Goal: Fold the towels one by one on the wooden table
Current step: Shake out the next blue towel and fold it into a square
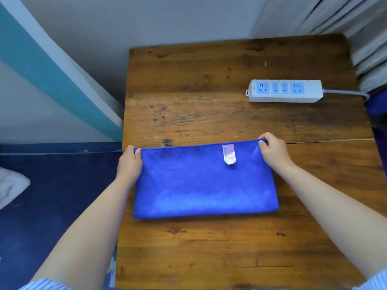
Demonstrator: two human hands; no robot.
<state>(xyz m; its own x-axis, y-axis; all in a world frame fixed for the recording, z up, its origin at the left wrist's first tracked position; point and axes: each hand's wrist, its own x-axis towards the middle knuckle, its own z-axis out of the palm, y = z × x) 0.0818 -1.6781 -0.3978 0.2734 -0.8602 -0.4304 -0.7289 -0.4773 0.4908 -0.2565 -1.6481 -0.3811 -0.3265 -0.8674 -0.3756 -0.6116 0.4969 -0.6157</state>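
A blue towel (206, 183) is laid flat on the wooden table (230, 248), folded into a wide rectangle whose rounded fold edge is turned toward the person and whose open edges are turned toward the far side. The far left corner is pinched by the left hand (129, 164), with the fingers curled round the hem; the far right corner is gripped in the same way by the right hand (272, 150). The cloth is thus held taut along its far edge between the two grips, while the rest of it is spread below and between the wrists, resting on the wood. A white care label (229, 153) is seen near the right hand, just inside the far hem. A white power strip (284, 91) is placed farther back on the table, well apart from the towel
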